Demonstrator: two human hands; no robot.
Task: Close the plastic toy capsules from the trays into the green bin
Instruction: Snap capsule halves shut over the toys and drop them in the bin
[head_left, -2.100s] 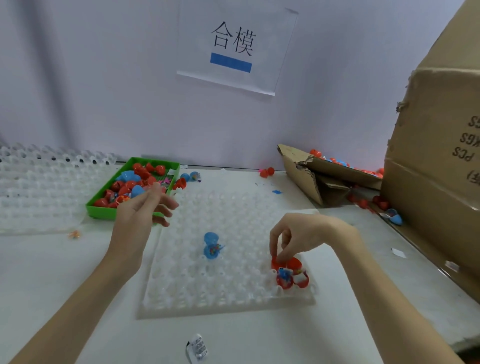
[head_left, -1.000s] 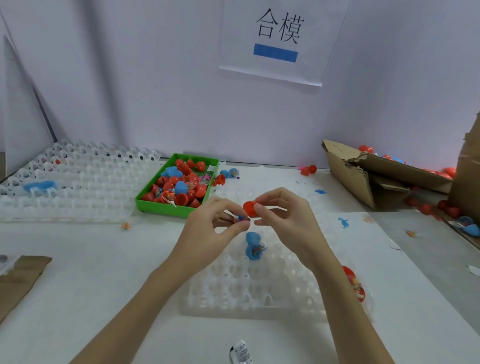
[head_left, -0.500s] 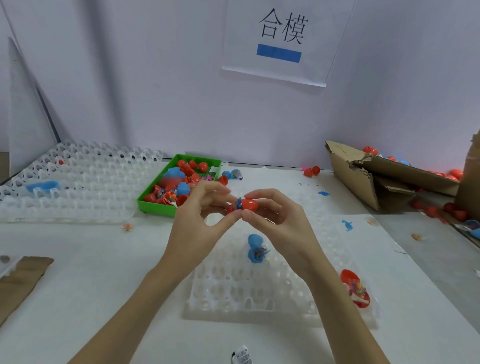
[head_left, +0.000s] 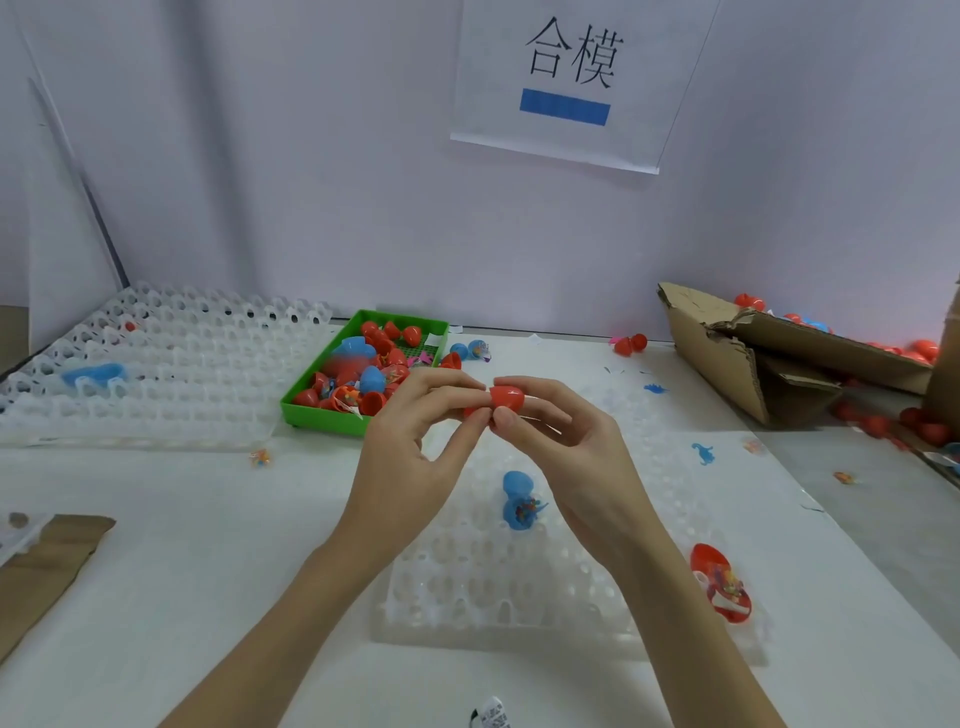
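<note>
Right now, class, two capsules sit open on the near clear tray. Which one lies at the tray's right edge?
The red open capsule. It lies at the right edge of the near tray; the blue open capsule sits mid-tray, just below the hands.

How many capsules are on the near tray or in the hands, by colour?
Red: 2, one pinched between the left hand and right hand as the held red capsule, one open red capsule at the near tray right edge.
Blue: 1, the open blue capsule.
Total: 3.
</note>
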